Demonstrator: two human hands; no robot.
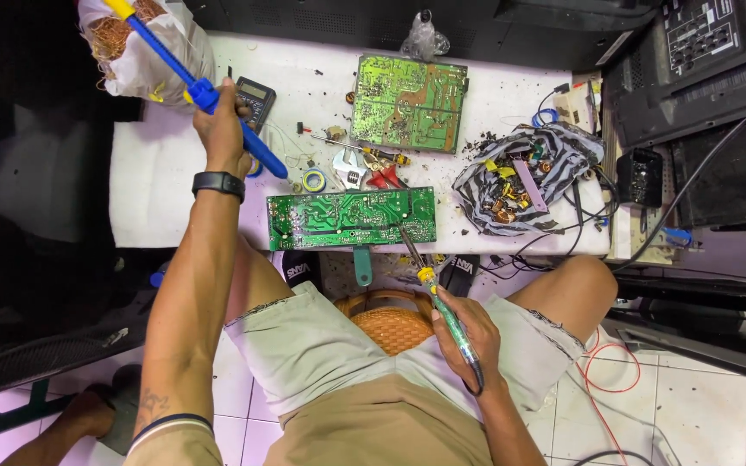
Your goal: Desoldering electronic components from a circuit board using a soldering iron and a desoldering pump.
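Note:
My left hand (pixel 220 116) is raised over the white table (pixel 157 190) and grips a long blue tool with a yellow end (pixel 185 79), a desoldering pump by its look. My right hand (pixel 468 332) rests above my lap and holds a green-handled soldering iron (pixel 446 311). Its dark tip reaches up to the right part of a green circuit board (pixel 351 217) lying at the table's near edge. A black band (pixel 218 183) sits on my left wrist.
A second green circuit board (pixel 409 102) lies farther back. Between the boards are pliers, a tape roll (pixel 313 180) and small parts. A striped cloth (pixel 533 177) holds components at right. A multimeter (pixel 257 99), a bag of copper wire (pixel 144 43) and black electronics casings (pixel 701 69) surround the table.

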